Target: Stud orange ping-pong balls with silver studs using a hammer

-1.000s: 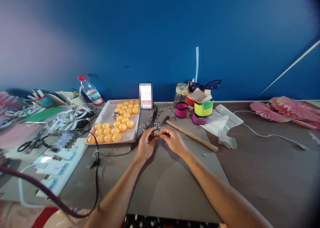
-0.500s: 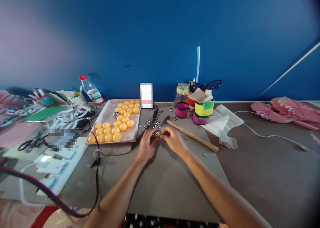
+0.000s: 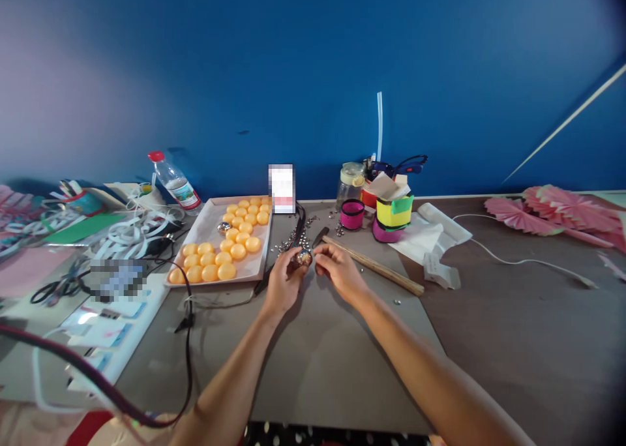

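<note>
In the head view, my left hand (image 3: 283, 284) grips a small ball (image 3: 304, 257) partly covered in shiny silver pieces. Its fingers wrap round the ball from the left. Just to the right, slightly apart from the ball, is my right hand (image 3: 343, 275). Thumb and fingertips are pinched together there; anything between them is too small to make out. Behind the ball lies a scatter of small silver pieces (image 3: 309, 226). A shallow tray (image 3: 208, 216) on the left holds several orange balls (image 3: 225, 271) and one silver-covered ball (image 3: 223, 228).
A wooden-handled hammer (image 3: 379, 267) lies beyond my right hand. Farther back stand a magenta container (image 3: 353, 215), a lidded jar (image 3: 349, 182) and a yellow container (image 3: 394, 212). A dark cable (image 3: 190, 341) loops at left. A tilted bottle (image 3: 177, 184) leans near the wall.
My right fingers have drawn away from the ball, leaving a small gap. More of the silver-covered ball shows in my left hand. The whole view has shifted slightly.
</note>
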`<state>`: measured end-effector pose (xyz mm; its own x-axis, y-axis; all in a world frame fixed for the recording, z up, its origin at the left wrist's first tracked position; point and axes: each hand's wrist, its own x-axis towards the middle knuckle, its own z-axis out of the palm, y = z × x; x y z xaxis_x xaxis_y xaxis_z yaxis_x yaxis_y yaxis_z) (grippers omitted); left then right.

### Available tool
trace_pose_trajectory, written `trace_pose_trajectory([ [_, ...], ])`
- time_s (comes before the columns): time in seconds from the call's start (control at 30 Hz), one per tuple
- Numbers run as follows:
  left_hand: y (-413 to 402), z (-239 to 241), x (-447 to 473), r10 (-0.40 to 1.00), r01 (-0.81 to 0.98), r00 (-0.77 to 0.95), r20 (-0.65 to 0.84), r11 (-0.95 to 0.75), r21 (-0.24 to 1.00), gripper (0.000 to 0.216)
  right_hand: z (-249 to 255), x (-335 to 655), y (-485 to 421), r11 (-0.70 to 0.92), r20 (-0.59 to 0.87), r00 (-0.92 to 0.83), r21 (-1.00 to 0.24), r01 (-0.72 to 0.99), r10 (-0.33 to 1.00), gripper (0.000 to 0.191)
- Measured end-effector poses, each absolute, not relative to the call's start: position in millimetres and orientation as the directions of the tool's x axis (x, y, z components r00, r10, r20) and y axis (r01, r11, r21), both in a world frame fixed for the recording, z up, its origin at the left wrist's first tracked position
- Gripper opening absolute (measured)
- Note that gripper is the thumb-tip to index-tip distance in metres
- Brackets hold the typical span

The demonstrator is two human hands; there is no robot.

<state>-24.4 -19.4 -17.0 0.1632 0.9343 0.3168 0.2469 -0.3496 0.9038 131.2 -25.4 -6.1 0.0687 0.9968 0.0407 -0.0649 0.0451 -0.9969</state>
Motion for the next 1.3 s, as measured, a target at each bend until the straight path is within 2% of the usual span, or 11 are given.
trace_pose_trajectory([
  [0.07,-18,-13,-26,0.957,0.184,0.128,0.26,-0.281,0.942,0.038,-7,136,-25,0.082,0.084,0.088,-0.996,0.034,0.993,0.012],
  [0.13,-18,-8,-28,0.966,0.138,0.095,0.239,-0.251,0.958,0.039,-8,138,-27,0.146,0.159,0.028,-0.952,0.27,0.987,0.013],
  [0.23,-18,-3,-30,0.978,-0.011,0.061,0.2,-0.2,0.98,0.043,-8,132,-34,0.29,0.243,-0.157,-0.795,0.533,0.957,0.019],
  [0.33,-19,-3,-29,0.983,-0.123,0.06,0.174,-0.165,0.979,0.045,-6,121,-41,0.383,0.226,-0.311,-0.6,0.702,0.923,0.02],
  [0.47,-19,-5,-27,0.98,-0.15,0.054,0.193,-0.184,0.971,0.043,-5,112,-43,0.429,0.176,-0.392,-0.421,0.799,0.903,0.017],
  [0.67,-20,-4,-26,0.981,-0.175,0.056,0.185,-0.173,0.969,0.042,-9,109,-42,0.422,0.19,-0.377,-0.439,0.793,0.906,0.018],
  [0.8,-20,-3,-26,0.981,-0.141,0.051,0.187,-0.179,0.974,0.043,-13,113,-42,0.395,0.268,-0.292,-0.553,0.734,0.918,0.017],
  [0.97,-20,-3,-29,0.974,0.004,0.038,0.224,-0.225,0.974,0.042,-13,123,-37,0.337,0.343,-0.079,-0.809,0.481,0.936,0.014],
  [1.03,-19,-5,-29,0.972,0.032,0.044,0.231,-0.232,0.972,0.041,-12,127,-33,0.246,0.281,0.054,-0.906,0.344,0.958,0.009],
  [1.13,-18,-8,-29,0.973,0.049,0.056,0.224,-0.226,0.973,0.041,-10,132,-29,0.068,0.084,0.184,-0.994,0.089,0.979,0.004],
  [1.3,-19,-7,-27,0.974,0.115,0.077,0.213,-0.221,0.968,0.039,-2,133,-28,-0.036,-0.085,0.155,-0.956,-0.292,0.984,0.008],
])
